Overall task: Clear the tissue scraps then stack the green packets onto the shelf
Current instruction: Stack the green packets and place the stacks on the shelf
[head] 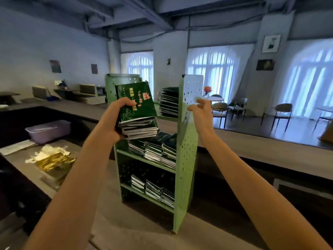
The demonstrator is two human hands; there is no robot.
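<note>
A light green perforated metal shelf [188, 159] stands on the counter in front of me. My left hand [115, 118] grips a thick stack of dark green packets [138, 112] held up before the top tier. My right hand [200, 109] is beside the shelf's right side panel with fingers spread, touching its front edge and holding nothing. More green packets lie on the top tier [168, 103], the middle tier [158, 150] and the bottom tier [155, 190]. White tissue scraps [48, 152] lie on the counter at the left.
Gold foil packets [54, 163] lie by the tissue scraps. A lilac plastic tub [48, 130] sits behind them. A raised bar ledge [261, 150] runs behind the shelf. Chairs and a round table with flowers [216, 103] stand beyond it.
</note>
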